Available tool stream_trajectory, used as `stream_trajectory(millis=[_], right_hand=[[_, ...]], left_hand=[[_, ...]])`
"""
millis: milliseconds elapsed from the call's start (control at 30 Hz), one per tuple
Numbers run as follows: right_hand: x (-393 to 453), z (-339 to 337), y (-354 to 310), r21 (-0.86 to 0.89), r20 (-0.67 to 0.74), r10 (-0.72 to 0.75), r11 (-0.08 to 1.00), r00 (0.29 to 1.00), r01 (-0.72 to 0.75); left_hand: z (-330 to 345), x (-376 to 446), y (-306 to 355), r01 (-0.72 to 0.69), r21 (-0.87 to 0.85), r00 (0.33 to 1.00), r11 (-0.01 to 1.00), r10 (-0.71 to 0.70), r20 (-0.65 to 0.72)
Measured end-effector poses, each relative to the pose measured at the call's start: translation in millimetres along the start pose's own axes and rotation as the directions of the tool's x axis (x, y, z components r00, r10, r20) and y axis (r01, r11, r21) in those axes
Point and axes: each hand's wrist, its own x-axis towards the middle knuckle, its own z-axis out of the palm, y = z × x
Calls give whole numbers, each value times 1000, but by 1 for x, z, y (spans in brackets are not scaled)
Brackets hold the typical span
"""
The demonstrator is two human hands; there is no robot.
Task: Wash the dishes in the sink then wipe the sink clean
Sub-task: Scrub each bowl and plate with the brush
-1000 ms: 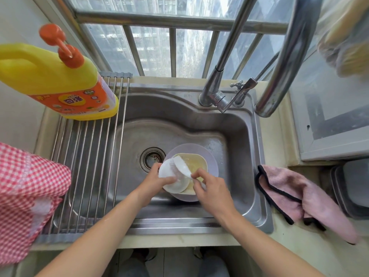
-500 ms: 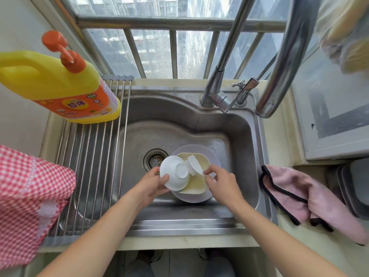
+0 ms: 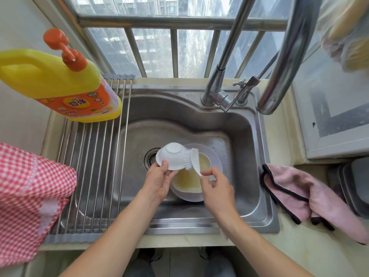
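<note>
Left hand (image 3: 157,182) gripping upturned bowl (image 3: 172,155), right hand (image 3: 216,188) pinching brush (image 3: 192,161); wet rim could slip, dropping onto plate (image 3: 214,156).

The brushed stainless-steel sink (image 3: 249,156) looks dull; the white plastic bowl (image 3: 171,156) smooth and matt; the pink fleecy cloth (image 3: 299,188) soft; the yellow plastic detergent bottle (image 3: 60,80) glossy.

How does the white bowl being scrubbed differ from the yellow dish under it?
The white bowl is round, held up by the left hand with its base showing; the yellow dish is squarish, lying open side up on a plate. The brush touches only the white bowl. Both are over the sink.
</note>
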Motion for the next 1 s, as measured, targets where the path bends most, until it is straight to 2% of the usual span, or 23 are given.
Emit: stream_trajectory(millis=[67, 233, 367, 467, 567, 600, 633, 700, 733, 767, 833, 900, 967, 1000], right_hand=[[-8, 7, -9, 2, -2, -41, 999, 999, 41], [26, 5, -21, -17, -102, 42, 999, 994, -44], [1, 8, -21, -85, 4, -66, 994, 998, 66], [1, 11, -21, -107, 3, -121, 987, 993, 121], [26, 5, -19, -155, -70, -66, 986, 995, 54], [31, 3, -16, -180, -73, -67, 982, 995, 53], [33, 0, -12, -214, -61, -82, 975, 995, 68], [31, -2, -4, -296, 2, -116, 949, 993, 111], [29, -2, 0, -332, 31, -128, 934, 991, 131], [27, -3, 5, -363, 50, -138, 920, 989, 147], [26, -2, 10, -402, 61, -154, 900, 986, 166], [26, 0, 12, -427, 63, -171, 886, 983, 182], [27, 2, 15, -457, 71, -196, 865, 978, 206], [27, 2, 16, -474, 76, -209, 853, 975, 220]], left_hand=[[8, 1, 1, -25, 1, 999, 1000, 25, -41], [9, -9, -7, -53, 120, 997, 991, 58, -43], [3, -9, -1, -85, 128, 992, 988, 96, -88], [2, -11, 5, -111, 223, 988, 968, 131, -78], [2, -20, 19, -227, 408, 962, 885, 268, -47], [1, -23, 25, -306, 517, 930, 800, 368, -19], [0, -27, 32, -391, 653, 873, 648, 486, 39], [-2, -31, 38, -438, 882, 709, 172, 669, 222], [-5, -30, 37, -418, 907, 631, -51, 702, 330], [-8, -26, 35, -385, 894, 586, -230, 687, 429], [-13, -13, 29, -284, 829, 587, -481, 597, 547], [-22, 8, 25, -126, 750, 637, -649, 527, 563], [-30, 28, 23, -51, 716, 717, -696, 473, 511], [-33, 34, 22, -35, 769, 776, -638, 468, 424]])
